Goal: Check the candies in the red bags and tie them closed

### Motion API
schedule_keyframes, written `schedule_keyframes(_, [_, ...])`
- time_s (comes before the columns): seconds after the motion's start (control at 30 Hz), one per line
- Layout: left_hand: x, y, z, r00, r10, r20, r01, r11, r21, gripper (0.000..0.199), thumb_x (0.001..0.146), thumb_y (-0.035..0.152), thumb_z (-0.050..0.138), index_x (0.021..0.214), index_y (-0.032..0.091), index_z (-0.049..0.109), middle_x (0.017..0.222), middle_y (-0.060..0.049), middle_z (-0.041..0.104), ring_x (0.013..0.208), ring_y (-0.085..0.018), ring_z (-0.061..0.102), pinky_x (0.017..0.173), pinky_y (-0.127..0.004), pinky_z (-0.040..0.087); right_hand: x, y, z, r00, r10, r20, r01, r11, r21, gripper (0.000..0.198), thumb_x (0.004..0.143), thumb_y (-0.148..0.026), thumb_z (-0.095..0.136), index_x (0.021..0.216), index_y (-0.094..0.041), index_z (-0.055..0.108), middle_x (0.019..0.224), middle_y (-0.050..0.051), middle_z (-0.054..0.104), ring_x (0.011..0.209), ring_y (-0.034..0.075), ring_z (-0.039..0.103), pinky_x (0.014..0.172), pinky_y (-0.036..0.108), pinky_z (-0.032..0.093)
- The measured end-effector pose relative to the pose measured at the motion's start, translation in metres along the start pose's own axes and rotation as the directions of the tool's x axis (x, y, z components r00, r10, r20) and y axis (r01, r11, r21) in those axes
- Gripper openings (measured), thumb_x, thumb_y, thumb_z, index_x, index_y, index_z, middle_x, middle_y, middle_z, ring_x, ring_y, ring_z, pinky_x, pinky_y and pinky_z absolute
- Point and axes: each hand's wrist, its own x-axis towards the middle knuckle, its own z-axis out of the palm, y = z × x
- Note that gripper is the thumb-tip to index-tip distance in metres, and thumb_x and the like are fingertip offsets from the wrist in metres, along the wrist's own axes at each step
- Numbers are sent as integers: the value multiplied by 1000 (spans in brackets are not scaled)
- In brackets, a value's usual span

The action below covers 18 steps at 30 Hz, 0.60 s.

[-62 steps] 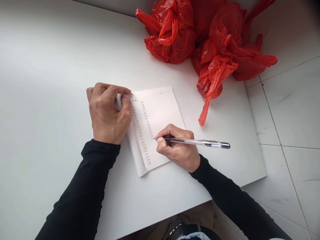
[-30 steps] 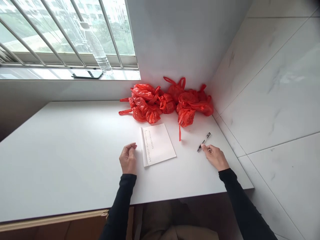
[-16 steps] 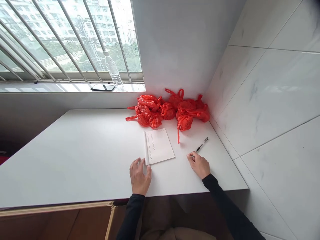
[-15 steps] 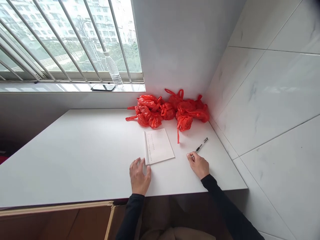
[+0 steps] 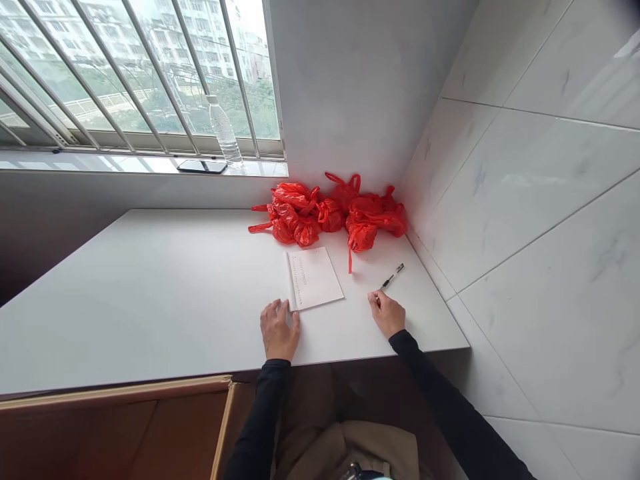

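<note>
Writing pad [image 5: 323, 279] lay flat on the white desk [image 5: 175, 287], right of the middle, its left edge folded over and two columns of small handwriting running down the left part of the page; the entries were too small to read. Left hand [image 5: 279, 330] rested palm down on the desk at the pad's near left corner, fingers slightly bent and spread wide, nothing held; whether a fingertip touched the paper could not be told. Right hand [image 5: 387, 315] lay to the right of the pad, well apart from it, fingers curled in narrow at the near end of a black-and-clear pen [image 5: 393, 275]. The pen slanted away to the far right; its near end was hidden by the fingers, so a grip on it could not be confirmed. Beyond the pad, against the far wall [image 5: 360, 87], sat a heap of knotted red plastic bags [image 5: 295, 213], one loose strip trailing toward the near side. Far left, on the sill [image 5: 125, 163] of a barred window [image 5: 130, 73], a dark phone [image 5: 203, 167] lay flat, with a clear plastic bottle [image 5: 224, 130] standing just to its right. Near left, an open cardboard box [image 5: 150, 388] stood below the desk edge.
</note>
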Motion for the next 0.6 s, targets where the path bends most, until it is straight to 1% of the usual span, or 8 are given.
schedule_keyframes(0.23, [0,-1,1,1000,21,-11,-21,1000,14,38,96,36,64,129,18,62,141,-13,57,137,-33,48,113,-59,39,-4,-1,0,999,-28,-31,28,999,22,35,106,-42,42,90,-21,65,75,1,69,67,17,59,60,25,27])
schedule_keyframes(0.43, [-1,-2,1,999,34,-14,-34,999,5,38,96,35,64,129,18,62,141,-13,57,137,-33,48,113,-58,39,-6,-1,0,998,-36,-52,38,999,37,33,104,-40,43,88,-22,65,72,1,67,67,17,59,59,25,27])
schedule_keyframes(0.6, [-2,-1,1,999,42,-26,-42,999,11,35,97,29,61,129,16,63,137,-14,60,137,-33,48,114,-59,39,-4,-2,2,998,-24,-54,27,998,56,31,102,-40,45,86,-23,65,71,1,68,64,17,58,58,25,26])
